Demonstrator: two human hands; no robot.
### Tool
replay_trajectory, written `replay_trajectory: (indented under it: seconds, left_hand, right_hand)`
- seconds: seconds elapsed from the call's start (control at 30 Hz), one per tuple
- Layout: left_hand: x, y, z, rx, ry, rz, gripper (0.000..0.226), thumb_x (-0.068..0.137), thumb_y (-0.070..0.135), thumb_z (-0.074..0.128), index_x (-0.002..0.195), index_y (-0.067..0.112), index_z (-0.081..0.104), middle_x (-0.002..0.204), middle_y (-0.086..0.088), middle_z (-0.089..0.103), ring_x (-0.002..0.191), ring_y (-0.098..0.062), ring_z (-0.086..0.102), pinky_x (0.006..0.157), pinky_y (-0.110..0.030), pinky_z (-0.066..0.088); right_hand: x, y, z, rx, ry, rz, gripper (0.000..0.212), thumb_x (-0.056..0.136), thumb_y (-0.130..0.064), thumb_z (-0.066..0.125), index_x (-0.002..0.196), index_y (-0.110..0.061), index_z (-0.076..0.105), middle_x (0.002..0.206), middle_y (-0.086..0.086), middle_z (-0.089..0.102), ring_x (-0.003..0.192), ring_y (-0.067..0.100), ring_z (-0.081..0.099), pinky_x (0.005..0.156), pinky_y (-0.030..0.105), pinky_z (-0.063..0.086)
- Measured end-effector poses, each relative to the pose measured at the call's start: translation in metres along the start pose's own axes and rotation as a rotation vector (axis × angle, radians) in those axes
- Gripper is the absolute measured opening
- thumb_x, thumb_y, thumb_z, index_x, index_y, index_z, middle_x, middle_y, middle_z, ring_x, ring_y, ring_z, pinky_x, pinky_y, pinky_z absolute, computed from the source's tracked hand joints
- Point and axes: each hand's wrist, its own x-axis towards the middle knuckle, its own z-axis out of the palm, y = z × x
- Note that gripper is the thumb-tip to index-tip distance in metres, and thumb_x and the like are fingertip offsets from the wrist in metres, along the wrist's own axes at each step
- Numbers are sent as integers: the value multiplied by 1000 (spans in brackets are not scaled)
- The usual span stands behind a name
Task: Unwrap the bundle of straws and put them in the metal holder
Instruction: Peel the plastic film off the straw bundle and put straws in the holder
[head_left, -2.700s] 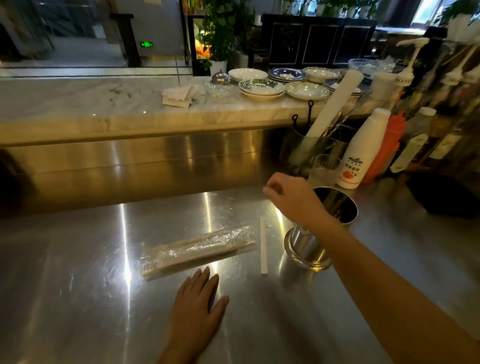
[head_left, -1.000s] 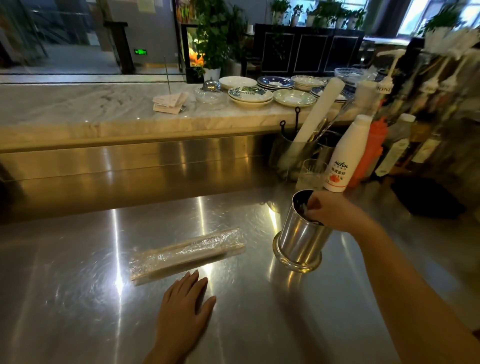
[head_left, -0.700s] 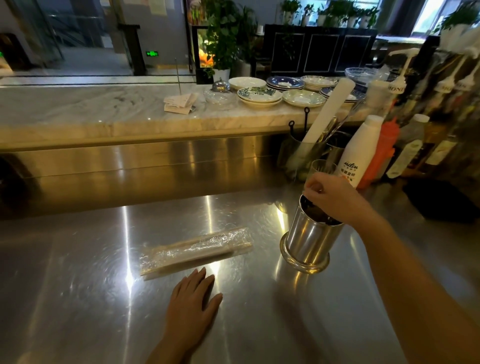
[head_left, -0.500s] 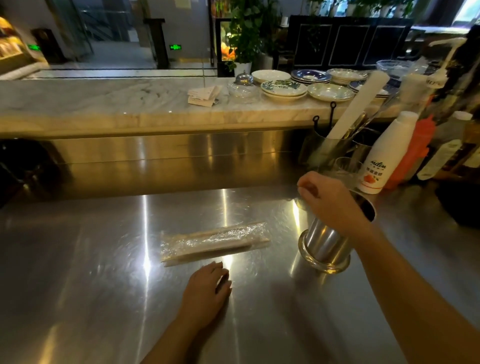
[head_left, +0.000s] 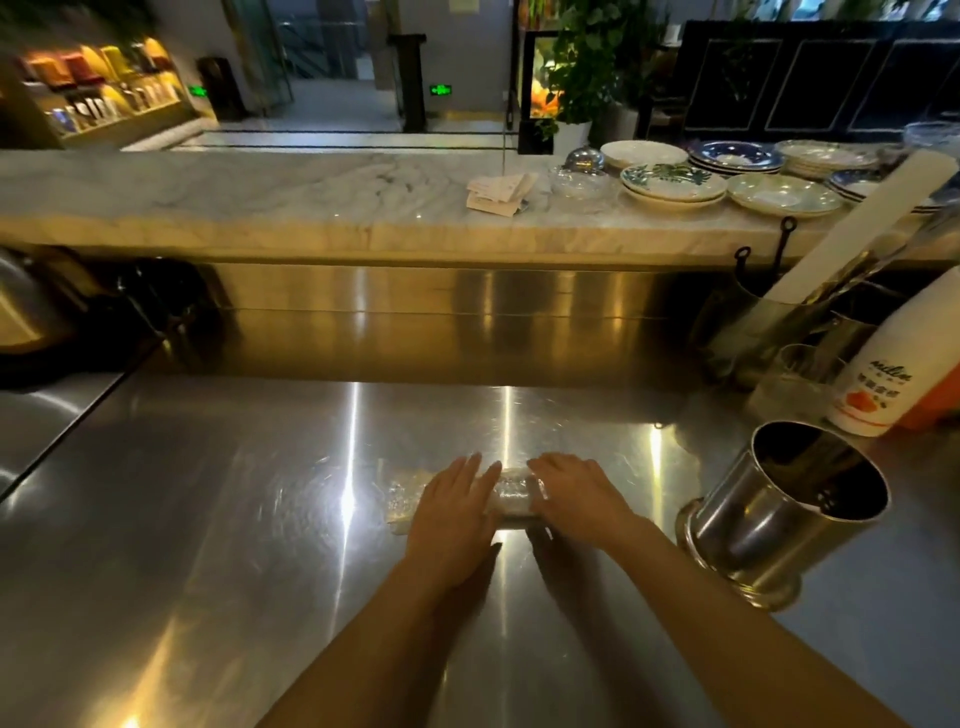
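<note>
The bundle of straws (head_left: 511, 496), wrapped in crinkled clear plastic, lies crosswise on the steel counter (head_left: 234, 519) in front of me. My left hand (head_left: 452, 514) rests over its middle, fingers stretched across the wrap. My right hand (head_left: 576, 499) covers its right end, fingers curled over the plastic. Only the left end of the bundle and a short strip between my hands show. The shiny metal holder (head_left: 779, 514) stands upright to the right of my right forearm, apart from both hands, and its inside is dark.
A white bottle (head_left: 883, 374), a clear glass (head_left: 795, 374) and a utensil pot holding a white roll (head_left: 852, 228) stand behind the holder. Plates (head_left: 675, 182) and folded napkins (head_left: 498, 192) sit on the marble ledge. A dark machine (head_left: 78, 317) fills the left back.
My right hand left the holder's rim and came down on the bundle's right end. My left hand moved from the bare counter onto the bundle. The loose straw is gone from the counter.
</note>
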Motion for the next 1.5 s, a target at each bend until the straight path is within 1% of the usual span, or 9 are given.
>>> replay_trajectory:
  seconds: [0.2, 0.4, 0.57, 0.7, 0.9, 1.1, 1.23, 1.37, 1.5]
  left_hand:
    - [0, -10, 9, 159, -135, 48, 64, 93, 45, 39, 145, 23, 8, 157, -8, 7, 144, -26, 2, 116, -42, 2]
    - [-21, -9, 8, 69, 137, 212, 39, 76, 24, 65, 115, 17, 61, 111, -7, 68, 103, -25, 64, 93, -48, 46]
    - [-34, -8, 15, 90, 181, 226, 39, 70, 26, 69, 108, 20, 65, 99, -6, 70, 90, -24, 66, 88, -45, 48]
    - [-41, -1, 15, 101, 202, 217, 47, 55, 20, 83, 101, 17, 69, 104, -7, 70, 93, -23, 66, 86, -44, 50]
    - [-50, 10, 13, 165, 165, 212, 45, 56, 17, 81, 98, 13, 68, 122, -10, 64, 111, -22, 61, 92, -46, 49]
    - [-57, 12, 6, 154, 142, 113, 57, 63, 25, 62, 118, 9, 56, 126, -6, 61, 124, -25, 50, 103, -57, 29]
    - [-57, 15, -3, 19, 183, 118, 53, 68, 33, 55, 117, 13, 52, 108, -3, 64, 105, -23, 58, 104, -50, 37]
    - [-54, 19, -8, 108, 166, 120, 40, 64, 35, 67, 101, 23, 62, 98, 2, 64, 92, -18, 61, 89, -37, 51]
    - [-54, 22, 0, 129, 158, 129, 46, 59, 26, 74, 104, 26, 62, 115, 0, 64, 110, -22, 59, 96, -37, 45]
  right_hand:
    - [6, 5, 17, -125, 25, -146, 40, 90, -38, 37, 125, -18, 40, 126, 6, 55, 115, 23, 48, 101, 41, 29]
    - [-13, 8, 21, -60, 31, -206, 42, 89, -50, 38, 115, -20, 52, 113, 0, 60, 99, 16, 52, 90, 29, 37]
    - [-12, 2, 10, 398, 22, 113, 33, 89, -44, 47, 114, -23, 54, 99, -2, 65, 87, 13, 58, 85, 32, 49]
    - [0, 2, 13, 212, -28, 120, 36, 85, -35, 57, 117, -19, 53, 117, 2, 57, 104, 18, 51, 95, 33, 38]
    - [5, -4, 5, 164, -264, 117, 14, 84, -32, 60, 87, -20, 53, 104, 5, 64, 98, 21, 54, 97, 38, 31]
    - [0, -15, 5, 244, -203, 95, 15, 92, -19, 50, 80, -17, 41, 96, 12, 61, 72, 9, 52, 62, 22, 39]
    - [-3, -14, 7, 309, -183, 41, 21, 87, -8, 57, 89, -16, 37, 114, 12, 63, 103, 17, 61, 76, 28, 50]
    - [-2, -16, 10, 276, -178, 63, 20, 87, -26, 57, 95, -17, 42, 104, 9, 65, 85, 17, 63, 77, 33, 54]
    - [-1, -18, 4, 331, -285, 129, 39, 75, -57, 60, 92, -23, 52, 100, 0, 61, 76, 8, 52, 67, 22, 44]
